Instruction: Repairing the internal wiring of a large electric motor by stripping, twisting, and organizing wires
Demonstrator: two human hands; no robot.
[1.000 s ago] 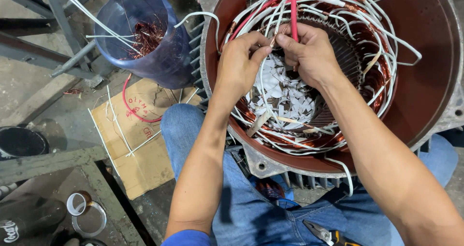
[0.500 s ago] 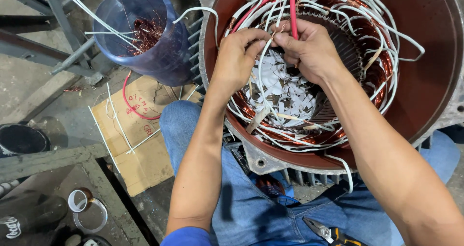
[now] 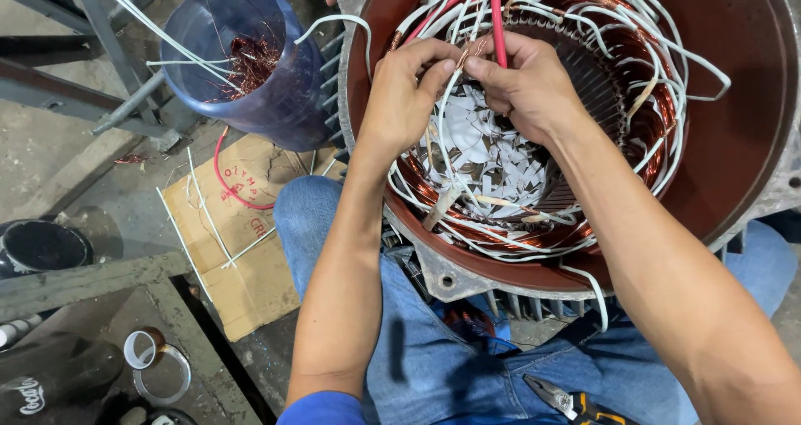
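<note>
head view, left hand (image 3: 406, 91) and right hand (image 3: 526, 83) pinched closed on copper wire ends (image 3: 464, 56), over motor stator (image 3: 709, 166)

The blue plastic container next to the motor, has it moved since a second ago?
No. The blue plastic container sits at the same spot against the motor housing rim and above the cardboard; any small shift looks like camera motion.

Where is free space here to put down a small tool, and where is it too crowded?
Free: the cardboard sheet between the blue bucket and the jeans, with only a few wire offcuts on it; also the concrete floor left of it. Crowded: the motor stator bore, full of white sleeved wires, copper and both hands, left hand and right hand.
</note>
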